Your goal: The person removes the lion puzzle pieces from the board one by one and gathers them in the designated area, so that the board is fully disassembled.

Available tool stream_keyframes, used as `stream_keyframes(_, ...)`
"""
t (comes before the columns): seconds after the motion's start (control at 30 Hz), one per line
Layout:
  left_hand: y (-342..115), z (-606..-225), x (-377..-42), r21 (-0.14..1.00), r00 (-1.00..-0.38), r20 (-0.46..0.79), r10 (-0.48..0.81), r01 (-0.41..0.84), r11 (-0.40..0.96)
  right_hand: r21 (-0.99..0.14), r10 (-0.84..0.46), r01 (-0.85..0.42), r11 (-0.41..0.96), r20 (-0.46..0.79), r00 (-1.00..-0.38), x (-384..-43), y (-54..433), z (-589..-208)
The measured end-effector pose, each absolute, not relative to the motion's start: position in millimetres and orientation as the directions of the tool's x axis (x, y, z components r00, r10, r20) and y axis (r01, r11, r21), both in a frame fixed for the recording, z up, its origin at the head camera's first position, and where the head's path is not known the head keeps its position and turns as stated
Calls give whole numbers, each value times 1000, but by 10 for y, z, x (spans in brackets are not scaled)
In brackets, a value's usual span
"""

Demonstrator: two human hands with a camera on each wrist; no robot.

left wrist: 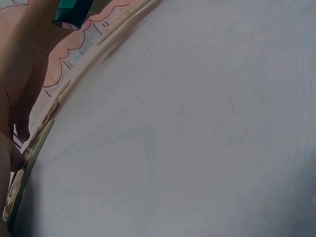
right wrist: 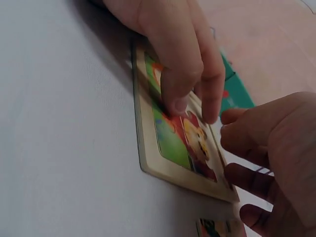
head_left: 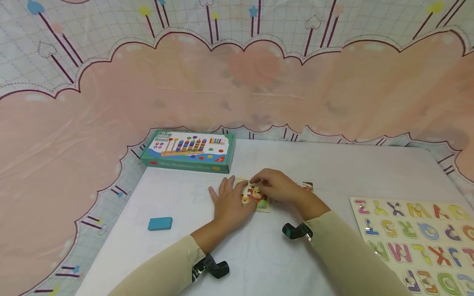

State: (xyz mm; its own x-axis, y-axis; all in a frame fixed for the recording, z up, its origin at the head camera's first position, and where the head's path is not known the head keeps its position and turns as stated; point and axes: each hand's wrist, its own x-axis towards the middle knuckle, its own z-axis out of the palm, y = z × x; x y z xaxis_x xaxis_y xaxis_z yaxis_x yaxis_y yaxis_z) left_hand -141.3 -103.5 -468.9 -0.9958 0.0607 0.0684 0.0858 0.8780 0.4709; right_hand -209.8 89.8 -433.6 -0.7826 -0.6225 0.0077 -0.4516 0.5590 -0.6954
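Note:
A small wooden picture puzzle [head_left: 263, 204] with a cartoon animal scene lies on the white table between both hands. My left hand [head_left: 229, 205] spreads over its left side. In the right wrist view, the left thumb [right wrist: 178, 101] presses on the picture inside the pale wooden frame [right wrist: 148, 143]. Bent at the far right side of the puzzle, my right hand [head_left: 279, 187] has its fingertips [right wrist: 233, 118] close to the frame's edge, and no piece shows between them. Partly behind the right wrist lies a loose picture piece [head_left: 308, 186].
A green Ring Challenge Game box [head_left: 187, 151] lies behind the hands at the left. A blue block [head_left: 160, 223] is at the left front. To the right, an alphabet board [head_left: 418, 242] with coloured letters extends past the view's edge. A patterned cloth [head_left: 259, 90] hangs behind the table.

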Motion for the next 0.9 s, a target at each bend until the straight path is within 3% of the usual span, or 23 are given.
stream_keyframes(0.4, -1011, -4702, -1394, 461, -992, 109, 61, 105, 881, -614, -658, -493, 616, -58, -751, -2127, 814, -4339)
stream_keyframes(0.9, -997, -4695, -1380, 436, -993, 103, 57, 97, 895, -557, -631, -495, 667, -68, -773, -2061, 765, -4303)
